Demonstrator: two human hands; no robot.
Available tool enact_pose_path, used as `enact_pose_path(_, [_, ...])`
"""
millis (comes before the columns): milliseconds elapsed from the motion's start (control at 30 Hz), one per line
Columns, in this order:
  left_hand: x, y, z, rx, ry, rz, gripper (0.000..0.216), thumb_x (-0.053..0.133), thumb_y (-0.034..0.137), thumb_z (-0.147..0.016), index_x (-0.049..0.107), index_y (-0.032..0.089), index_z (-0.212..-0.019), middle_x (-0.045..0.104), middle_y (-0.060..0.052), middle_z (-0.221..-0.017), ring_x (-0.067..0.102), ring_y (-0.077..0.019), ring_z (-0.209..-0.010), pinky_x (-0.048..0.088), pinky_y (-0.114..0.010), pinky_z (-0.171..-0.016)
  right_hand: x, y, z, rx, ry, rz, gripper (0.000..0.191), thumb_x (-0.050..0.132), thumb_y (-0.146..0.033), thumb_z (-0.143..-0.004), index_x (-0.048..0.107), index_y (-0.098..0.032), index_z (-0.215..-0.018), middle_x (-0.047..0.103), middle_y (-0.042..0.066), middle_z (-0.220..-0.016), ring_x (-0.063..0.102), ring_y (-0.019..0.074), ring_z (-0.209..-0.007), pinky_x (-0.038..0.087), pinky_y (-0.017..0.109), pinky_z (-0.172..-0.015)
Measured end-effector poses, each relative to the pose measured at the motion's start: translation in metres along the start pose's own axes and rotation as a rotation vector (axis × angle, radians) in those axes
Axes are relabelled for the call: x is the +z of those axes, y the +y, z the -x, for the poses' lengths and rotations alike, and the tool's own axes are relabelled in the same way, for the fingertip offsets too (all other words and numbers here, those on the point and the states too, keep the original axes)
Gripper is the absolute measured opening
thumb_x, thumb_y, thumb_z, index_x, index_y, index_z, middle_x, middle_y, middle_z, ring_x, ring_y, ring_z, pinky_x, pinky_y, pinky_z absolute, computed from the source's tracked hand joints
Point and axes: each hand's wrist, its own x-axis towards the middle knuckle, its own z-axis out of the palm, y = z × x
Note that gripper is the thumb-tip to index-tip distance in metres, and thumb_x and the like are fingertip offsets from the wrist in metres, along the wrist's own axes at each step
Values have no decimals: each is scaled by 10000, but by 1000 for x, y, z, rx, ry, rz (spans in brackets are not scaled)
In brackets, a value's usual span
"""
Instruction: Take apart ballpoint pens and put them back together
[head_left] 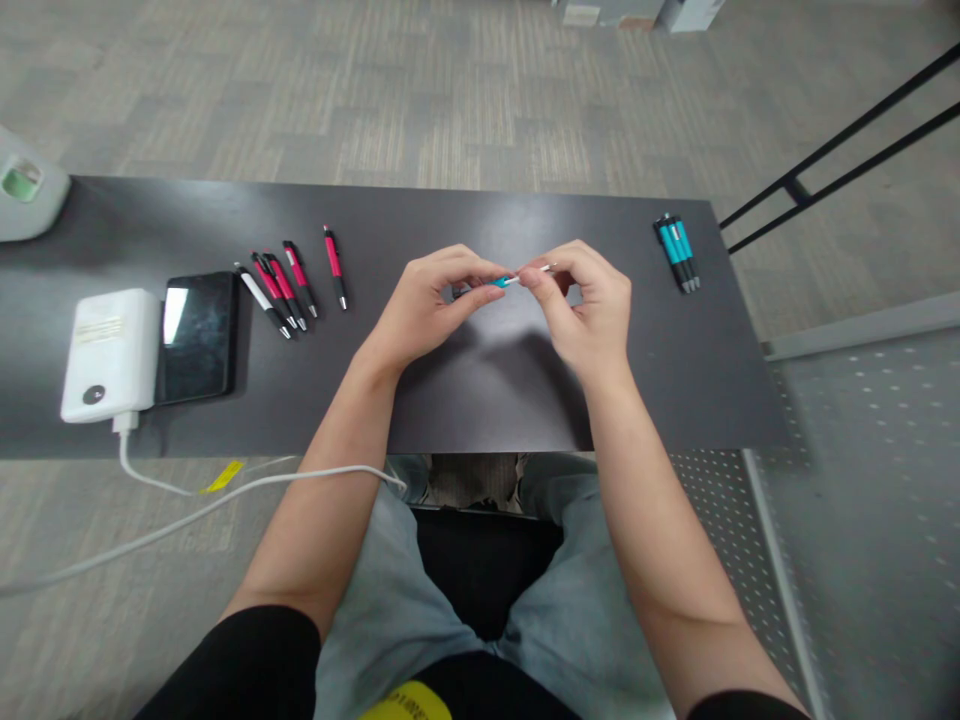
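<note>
Above the middle of the dark table [480,400], my left hand [431,305] is closed in a pinch on a teal pen barrel [500,283], whose other end is mostly behind the fingers. Thumb and fingertips of my right hand [592,305] pinch a thin white pen refill [514,280]. It lies in line with the barrel and meets its end; its thin tip pokes out past the right fingers. Whether the refill sits partly inside the barrel, I cannot tell.
Teal pens [677,252] lie side by side at the right. On the left are several pink pens [298,278], a white pen [262,298], a black phone [196,345] and a white power bank [109,355]. Its white cable [247,487] runs across my left forearm.
</note>
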Motion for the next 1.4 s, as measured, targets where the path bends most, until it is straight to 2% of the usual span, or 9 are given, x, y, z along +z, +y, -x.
enact_pose_path(133, [-2, 3, 0, -64, -11, -26, 513, 828, 795, -1123, 959, 300, -1128, 880, -89, -1037, 772, -270, -968, 627, -417, -915, 2, -4, -2, 31, 16, -42, 540, 769, -810, -1174, 855, -291, -1047, 771, 58, -1022, 681, 245, -884, 609, 436, -817])
enact_pose_path(300, [0, 2, 2, -61, -7, -24, 517, 814, 783, -1138, 945, 282, -1138, 878, -96, -1042, 782, -276, -982, 636, -419, -924, 3, -8, -4, 2, 38, -69, 473, 812, -746, -1176, 872, -292, -1057, 808, 71, -1065, 605, 232, -815, 564, 448, -770])
enact_pose_path(467, [-7, 0, 4, -62, 18, -15, 548, 798, 796, -1147, 931, 264, -1159, 892, -103, -1088, 797, -264, -975, 645, -402, -921, 6, -5, -9, 104, -100, -63, 463, 879, -780, -1100, 895, -323, -1173, 857, 78, -1240, 688, 252, -866, 622, 462, -792])
enact_pose_path(667, [-29, -8, 13, -107, 102, -83, 471, 833, 722, -1143, 918, 260, -1169, 897, -89, -1095, 800, -260, -974, 661, -406, -947, 17, 5, -5, 163, -258, 99, 264, 900, -448, -1123, 885, -305, -1345, 835, 91, -1326, 772, 280, -1000, 684, 446, -950])
enact_pose_path(800, [-39, -14, 22, -137, 105, -144, 389, 854, 655, -1124, 913, 273, -1167, 886, -73, -1069, 781, -263, -960, 661, -402, -914, 31, 13, 1, 185, -295, 245, 275, 824, -316, -1156, 867, -304, -1428, 791, 107, -1379, 793, 307, -1147, 683, 417, -990])
enact_pose_path(1000, [-42, -19, 30, -138, 93, -151, 290, 870, 579, -1097, 926, 296, -1131, 873, -59, -1029, 753, -258, -912, 649, -410, -887, 37, 13, -3, 218, -332, 334, 161, 801, -259, -1129, 875, -299, -1267, 782, 113, -1369, 769, 318, -1136, 655, 434, -960])
enact_pose_path(1067, [-42, -21, 30, -145, 85, -158, 282, 874, 571, -1089, 925, 296, -1123, 866, -57, -1016, 749, -263, -913, 645, -414, -889, 37, 12, -5, 231, -313, 304, 119, 828, -228, -1083, 854, -283, -1185, 804, 110, -1324, 762, 314, -1117, 641, 439, -966])
enact_pose_path(1200, [-41, -21, 27, -142, 44, -159, 247, 878, 521, -1070, 925, 288, -1133, 855, -54, -998, 753, -267, -916, 636, -413, -894, 34, 24, -7, 282, -255, 113, 106, 887, -236, -1000, 811, -265, -1067, 845, 40, -1100, 691, 223, -838, 613, 405, -884])
enact_pose_path(1400, [-36, -8, 19, -111, -6, -151, 192, 861, 448, -1076, 928, 283, -1148, 874, -60, -1023, 780, -268, -911, 612, -411, -878, 13, 56, -12, 268, 112, -207, 431, 973, -670, -962, 825, -284, -1082, 854, 31, -1042, 629, 192, -756, 561, 361, -698])
